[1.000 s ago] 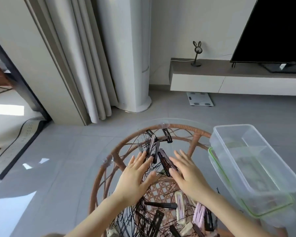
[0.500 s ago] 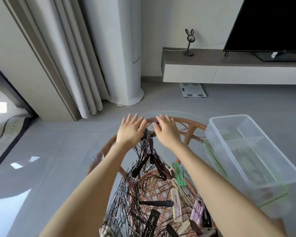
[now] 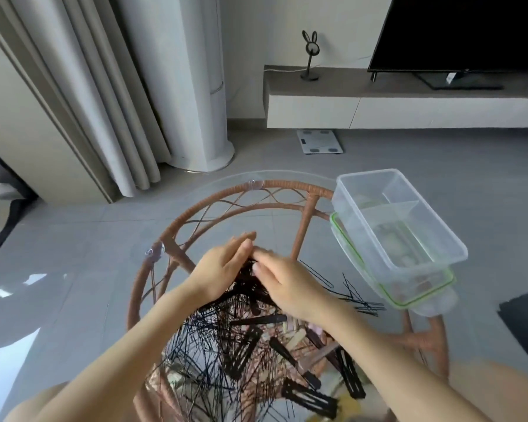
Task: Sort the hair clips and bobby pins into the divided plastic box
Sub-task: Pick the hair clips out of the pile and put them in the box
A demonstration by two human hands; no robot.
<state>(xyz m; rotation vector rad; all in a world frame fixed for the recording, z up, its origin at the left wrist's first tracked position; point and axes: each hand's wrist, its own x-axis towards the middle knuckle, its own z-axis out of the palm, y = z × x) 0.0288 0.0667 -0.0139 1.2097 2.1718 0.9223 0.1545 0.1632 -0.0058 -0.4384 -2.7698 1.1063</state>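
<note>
Bobby pins [image 3: 244, 287] sit bunched between left hand [image 3: 223, 266] and right hand [image 3: 290, 284], fingers half-curled around them; better to squeeze evenly before lifting toward the divided plastic box [image 3: 439, 239].

The table top [image 3: 113, 269] is clear glass, smooth and glossy, and it carries pale reflections. Under it the frame [image 3: 287, 187] is brown rattan, wrapped and woven, with a rough matt look. The divided box [image 3: 433, 226] is transparent plastic, smooth and a little shiny; the lid [image 3: 409, 304] below it is clear plastic too, with a green seal along the edge. The bobby pins [image 3: 201, 345] look like thin black wire. The hair clips [image 3: 244, 351] are flat and matt black, some pale ones look like plastic. The floor [image 3: 378, 159] is grey tile, smooth with a soft shine. The curtain [image 3: 83, 86] is matt cloth.
</note>
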